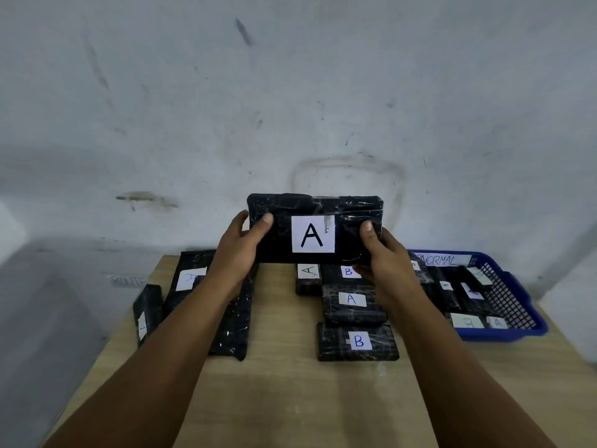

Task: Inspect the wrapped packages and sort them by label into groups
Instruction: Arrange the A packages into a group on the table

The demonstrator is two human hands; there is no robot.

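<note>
i hold a black wrapped package (pixel 315 227) up in front of me, upright, its long edge level, its white label (pixel 313 234) with a black "a" facing me. my left hand (pixel 240 253) has its grip on the left end, thumb curled over the front face and fingers behind; my right hand (pixel 386 257) has the same grip on the right end, thumb on the front near the top. the package is lifted clear of the wooden surface (pixel 290 383) and touches nothing but my two hands.

below my right grip, a cluster of packages lies flat on the surface: a small one marked "a" (pixel 308 278) at the back, one marked "b" (pixel 347 272) just beside it and partly hidden by my held package, then one marked "a" (pixel 353 305) nearer to me, and nearest of all one marked "b" (pixel 358 341). these last two touch or overlap at their edges.

below my left grip and partly behind my left forearm lies a large black package (pixel 190 279) with a white label whose letter i cannot read. just outward of it, at the surface's left edge, a narrower package (pixel 147 315) stands tilted on its side.

out beyond my right grip sits a blue mesh basket (pixel 517 299) at the surface's right edge. a white strip on its back wall reads "normal", with the start of the word hidden behind my hand. inside are several more black packages (pixel 458 294), piled at angles; one near the front shows "b" and another "a", the rest too blurred to read.
</note>
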